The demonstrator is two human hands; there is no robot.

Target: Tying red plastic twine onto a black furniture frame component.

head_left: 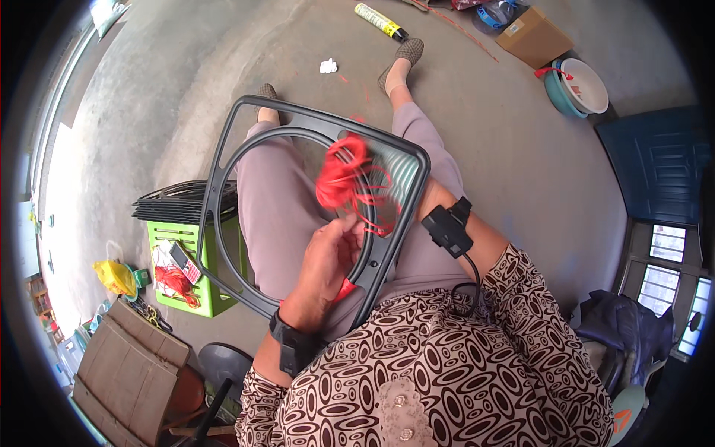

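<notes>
A black square plastic frame [298, 113] with a round inner ring leans over my lap. In its upper right corner, thin pale green and white strands [402, 170] run in close rows. A bundle of red string [344, 179], smeared by motion, hangs across the right side of the ring, with loose loops trailing down. My left hand [328, 253] is closed at the ring's right side, its fingertips pinched by the red strands. Behind the frame's right edge reaches my right hand [434, 194]; only the wrist side shows, and its fingers are hidden.
To the left, a lime green stool [179, 302] carries stacked black frames [175, 203], a phone [181, 257] and more red string [175, 281]. Cardboard [130, 365] stands lower left. A yellow spray can [380, 22], cardboard box [534, 37] and basins [573, 89] lie ahead.
</notes>
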